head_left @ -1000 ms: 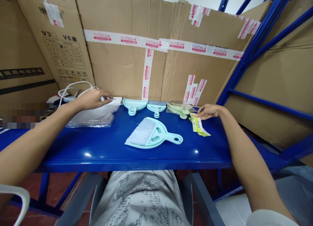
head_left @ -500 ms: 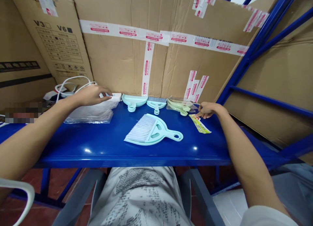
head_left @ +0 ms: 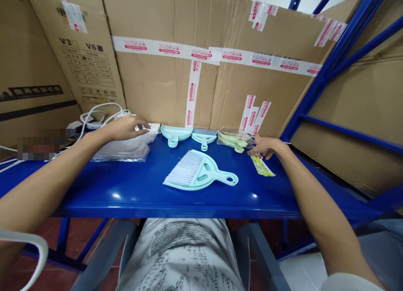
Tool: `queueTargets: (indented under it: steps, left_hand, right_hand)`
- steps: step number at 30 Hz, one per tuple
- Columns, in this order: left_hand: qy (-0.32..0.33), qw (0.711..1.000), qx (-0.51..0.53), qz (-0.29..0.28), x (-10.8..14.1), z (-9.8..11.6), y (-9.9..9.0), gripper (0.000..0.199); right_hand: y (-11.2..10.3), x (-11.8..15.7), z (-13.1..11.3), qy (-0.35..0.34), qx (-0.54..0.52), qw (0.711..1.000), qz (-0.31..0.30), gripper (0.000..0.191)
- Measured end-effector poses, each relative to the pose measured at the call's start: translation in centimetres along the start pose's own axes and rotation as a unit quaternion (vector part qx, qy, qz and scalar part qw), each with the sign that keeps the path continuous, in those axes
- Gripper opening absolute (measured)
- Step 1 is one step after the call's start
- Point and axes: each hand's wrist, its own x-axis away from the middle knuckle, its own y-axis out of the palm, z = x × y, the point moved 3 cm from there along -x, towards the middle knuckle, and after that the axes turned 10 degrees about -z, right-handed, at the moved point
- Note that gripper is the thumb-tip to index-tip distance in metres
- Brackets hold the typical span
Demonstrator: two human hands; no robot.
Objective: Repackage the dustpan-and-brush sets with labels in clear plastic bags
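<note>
My left hand (head_left: pixel 127 128) hovers, fingers apart and holding nothing, over a stack of clear plastic bags (head_left: pixel 126 150) and beside a small white box (head_left: pixel 153 129). My right hand (head_left: pixel 266 146) has its fingers spread at the top of a yellow-and-white printed label strip (head_left: pixel 264 168). Just left of those fingers lies a pale green brush-and-dustpan set (head_left: pixel 233 140) in clear plastic. A mint hand brush lies bristles left on a matching dustpan (head_left: pixel 209 173) at the table's middle. Behind it are a mint dustpan (head_left: pixel 176 133) and a mint brush (head_left: pixel 204 139).
The blue table (head_left: pixel 135 194) backs onto a taped cardboard sheet (head_left: pixel 157 85). White cables (head_left: pixel 91 114) lie at the left, near a cardboard box (head_left: pixel 91 64). Blue metal bars (head_left: pixel 333 64) rise on the right. A grey chair arm (head_left: pixel 261 249) stands below the table edge.
My right hand has turned, its fingers spreading from a point on the label toward the green set's plastic. My left hand's fingers have bent slightly. The whole view has shifted a little.
</note>
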Motion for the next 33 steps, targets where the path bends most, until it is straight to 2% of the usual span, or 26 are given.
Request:
queueTargets:
  steps: [2,3,5,6,8,10,12,15,18,21,24,28,31,33]
  left_hand:
    - [0.006,1.0,0.002,0.015,0.0,0.6,-0.1,0.061]
    - [0.013,1.0,0.001,0.021,0.0,1.0,-0.2,0.061]
    - [0.028,0.999,0.004,0.031,0.1,1.8,-0.3,0.06]
    - [0.035,0.999,0.007,0.035,0.2,2.2,-0.4,0.059]
    - [0.045,0.998,0.013,0.04,0.2,2.6,-0.5,0.056]
    - [0.049,0.998,0.015,0.039,0.2,2.8,-0.5,0.056]
    - [0.051,0.998,0.015,0.036,0.2,2.8,-0.4,0.055]
    - [0.056,0.998,0.013,0.034,0.0,2.7,-0.2,0.055]
    - [0.057,0.998,0.005,0.037,-0.1,2.5,0.1,0.054]
    - [0.056,0.997,0.013,0.045,-0.2,2.4,0.2,0.052]
    - [0.059,0.996,0.022,0.062,-0.1,2.2,0.1,0.051]
    - [0.062,0.995,0.01,0.074,-0.1,2.1,0.1,0.05]
    - [0.064,0.995,-0.003,0.074,-0.1,2.1,0.1,0.05]
    - [0.066,0.995,-0.008,0.07,-0.2,2.1,0.1,0.05]
  right_hand:
    - [-1.5,1.2,-0.4,-0.029,0.041,0.996,0.079,0.096]
    - [-2.1,2.0,-1.0,-0.07,0.061,0.987,0.132,0.077]
    - [-2.1,3.9,-3.3,-0.209,0.075,0.954,0.201,0.047]
    - [-1.4,5.0,-4.7,-0.304,0.063,0.933,0.182,0.039]
    - [1.3,7.1,-7.7,-0.476,0.04,0.877,0.041,0.038]
    - [4.3,8.9,-9.9,-0.566,0.068,0.818,-0.078,0.042]
    - [6.7,10.1,-11.3,-0.607,0.105,0.778,-0.12,0.042]
    - [8.5,10.6,-12.0,-0.618,0.134,0.765,-0.122,0.039]
    - [8.9,10.4,-11.9,-0.62,0.149,0.761,-0.12,0.036]
    - [8.5,10.6,-11.7,-0.633,0.132,0.753,-0.12,0.035]
    - [7.1,11.2,-11.6,-0.641,0.068,0.759,-0.093,0.035]
    - [4.0,10.7,-13.3,-0.62,-0.031,0.784,-0.034,0.039]
    - [2.3,8.3,-17.3,-0.566,-0.043,0.823,0.033,0.041]
    - [1.7,6.0,-20.9,-0.49,-0.002,0.864,0.119,0.031]
